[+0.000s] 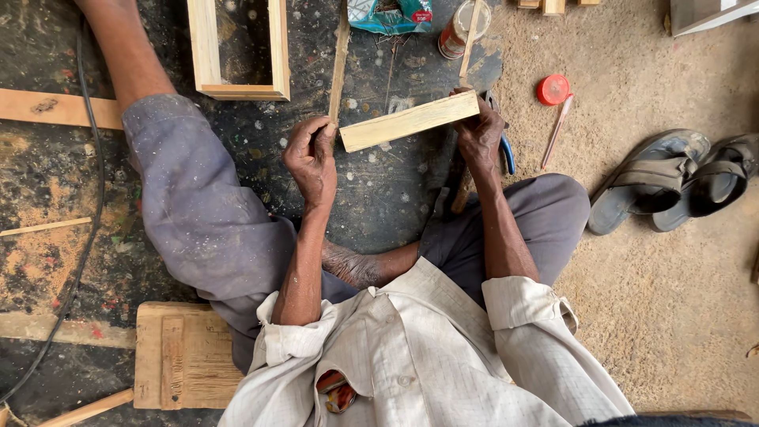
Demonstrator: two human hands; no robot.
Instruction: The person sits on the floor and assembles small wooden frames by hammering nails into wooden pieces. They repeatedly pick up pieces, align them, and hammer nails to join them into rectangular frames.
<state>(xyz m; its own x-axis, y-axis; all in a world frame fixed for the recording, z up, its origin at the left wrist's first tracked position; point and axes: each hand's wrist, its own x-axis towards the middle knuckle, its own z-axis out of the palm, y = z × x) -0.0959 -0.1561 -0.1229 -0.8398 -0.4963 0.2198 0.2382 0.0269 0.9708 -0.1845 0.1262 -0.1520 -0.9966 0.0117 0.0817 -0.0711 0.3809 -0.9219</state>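
While sitting on the floor [680,316], the person is holding a short pale wooden board [409,121] out in front by its two ends. The left hand [312,158] is curling shut around the board's lower left end, fingers folded over the corner. The right hand [479,134] is gripping the board's higher right end, fingers wrapping its edge. The board is tilting, its right end lying farther from the person than its left.

Just beyond the board's left end, a thin wooden strip [339,67] is lying on a dark, paint-spattered sheet [379,198], and farther left of it an open wooden frame [237,51] is resting. Beyond the board's right end, a small can [457,33] is standing beside a teal packet [391,14]. To the right of the board, a red lid [553,89] is lying on the sandy floor, and a blue-handled tool [506,150] is peeking out behind the right hand. Well to the right of the board, a pair of sandals [672,178] is sitting. Nearer the person than the board, at lower left, a low wooden stool [178,364] is lying partly under the grey trouser leg.
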